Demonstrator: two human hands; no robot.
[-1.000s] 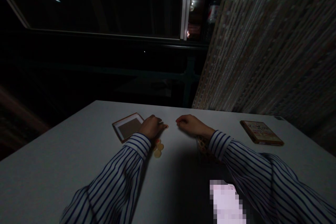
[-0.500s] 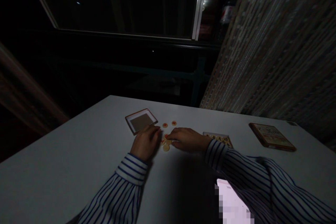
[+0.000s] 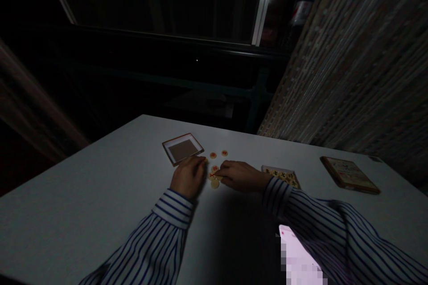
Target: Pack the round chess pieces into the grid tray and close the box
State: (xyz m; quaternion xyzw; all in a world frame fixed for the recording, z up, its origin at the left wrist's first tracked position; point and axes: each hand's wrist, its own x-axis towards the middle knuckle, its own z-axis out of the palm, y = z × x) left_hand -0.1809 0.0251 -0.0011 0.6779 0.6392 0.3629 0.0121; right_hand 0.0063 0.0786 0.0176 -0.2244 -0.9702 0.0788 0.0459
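My left hand is closed just in front of the open box lid, with the edge of a pale xiangqi piece showing at its fingertips. My right hand reaches in from the right, its fingers bent together on a pale round piece in a small cluster. Beside those fingers lie two pieces with red characters, one of them a red-marked piece, and a blank-faced piece. Farther back are two more red-marked pieces, the left piece and the right piece.
A shallow brown-rimmed lid lies behind my left hand. Right of my right wrist, a box holds several dark-marked pieces. A flat brown case rests farther right on the white table. A lit phone is near my right forearm.
The view has shifted slightly. A piece now shows at my left fingertips. My right fingers have drawn back a little, uncovering more of the red-marked piece in the cluster.
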